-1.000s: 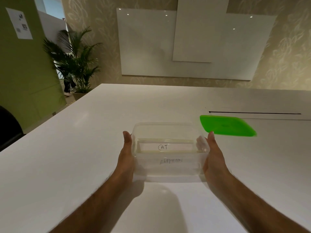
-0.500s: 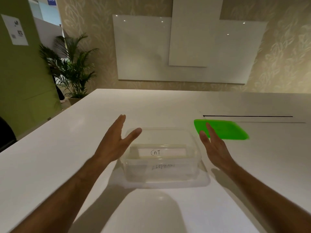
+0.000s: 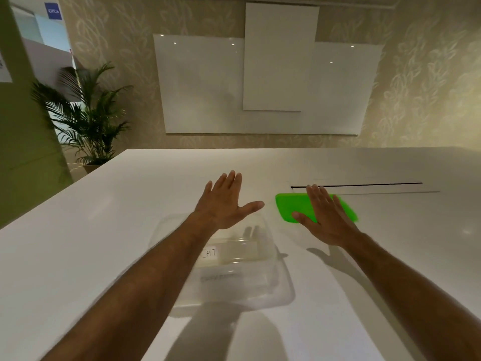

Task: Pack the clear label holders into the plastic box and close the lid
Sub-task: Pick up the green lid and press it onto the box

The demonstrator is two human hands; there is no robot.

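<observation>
A clear plastic box [image 3: 263, 280] stands uncovered on the white table [image 3: 104, 230] in front of me. Inside it lie clear label holders [image 3: 229, 254], one with a card reading "CAT". The green lid [image 3: 291, 207] lies flat on the table beyond and to the right of the box. My left hand [image 3: 225, 201] hovers over the box's far edge, palm down, fingers spread, holding nothing. My right hand [image 3: 325, 220] is stretched out flat over the lid's near right part, fingers apart; I cannot tell whether it touches the lid.
A thin black slot [image 3: 356, 185] runs across the table just behind the lid. A potted palm [image 3: 86, 121] stands on the floor past the table's left corner. White boards [image 3: 265, 84] hang on the far wall.
Both hands let go of the box's sides and moved forward with open fingers. The right hand has reached over the green lid; the left has risen above the box.
</observation>
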